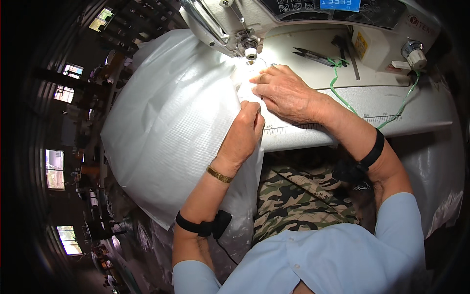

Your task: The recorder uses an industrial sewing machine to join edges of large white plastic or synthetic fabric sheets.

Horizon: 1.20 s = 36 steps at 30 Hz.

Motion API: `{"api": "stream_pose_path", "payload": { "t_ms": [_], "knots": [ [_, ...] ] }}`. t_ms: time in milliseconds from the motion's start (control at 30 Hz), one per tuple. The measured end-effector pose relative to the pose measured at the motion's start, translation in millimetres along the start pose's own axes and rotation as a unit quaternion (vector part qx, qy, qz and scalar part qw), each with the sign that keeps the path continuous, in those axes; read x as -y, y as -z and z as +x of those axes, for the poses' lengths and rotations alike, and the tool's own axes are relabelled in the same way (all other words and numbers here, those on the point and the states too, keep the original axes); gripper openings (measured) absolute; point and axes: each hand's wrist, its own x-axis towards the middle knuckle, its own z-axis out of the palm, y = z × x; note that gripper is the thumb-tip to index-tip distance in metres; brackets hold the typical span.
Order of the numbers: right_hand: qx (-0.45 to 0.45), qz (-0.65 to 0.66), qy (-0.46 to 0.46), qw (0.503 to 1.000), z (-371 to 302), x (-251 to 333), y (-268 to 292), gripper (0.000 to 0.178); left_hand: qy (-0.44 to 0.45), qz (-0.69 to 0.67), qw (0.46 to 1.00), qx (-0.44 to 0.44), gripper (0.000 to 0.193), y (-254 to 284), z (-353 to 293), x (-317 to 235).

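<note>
A large white sheet with a fine woven texture, semi-glossy, spreads over the left of the sewing machine bed and hangs down toward me. My left hand pinches its right edge between thumb and bent fingers, just in front of the needle area. Farther right and a little ahead, my right hand has its bent fingers closed on the same edge, close to the presser foot. Above them is the sewing machine's needle head. Strong lamp glare washes out the fingertips and the material under the needle.
Thread snips lie on the machine bed behind my right hand, beside a thin metal bar. Green cord trails across the bed's front edge. At the right stands the machine's body with a knob. Camouflage cloth covers my lap.
</note>
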Motion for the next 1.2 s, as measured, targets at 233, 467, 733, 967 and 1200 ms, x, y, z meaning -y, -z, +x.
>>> {"api": "stream_pose_path", "payload": {
  "t_ms": [233,467,733,967,1200],
  "knots": [
    [-0.010,-0.028,0.004,1.000,1,7,-3,0.025,0.032,-0.021,0.999,-0.017,0.010,-1,18,7],
    [-0.037,-0.044,-0.024,0.998,5,3,-5,0.027,0.027,-0.023,0.999,-0.040,0.014,-5,41,15],
    [-0.001,-0.060,-0.037,0.997,7,8,1,0.023,0.125,-0.036,0.989,-0.065,0.023,0,47,12],
    [0.002,-0.096,-0.034,0.995,9,11,-1,0.020,0.155,-0.067,0.984,-0.055,0.024,4,52,9],
    [-0.019,-0.098,-0.022,0.995,8,9,-3,0.019,0.116,-0.061,0.990,-0.054,0.019,3,58,20]
  ]
}}
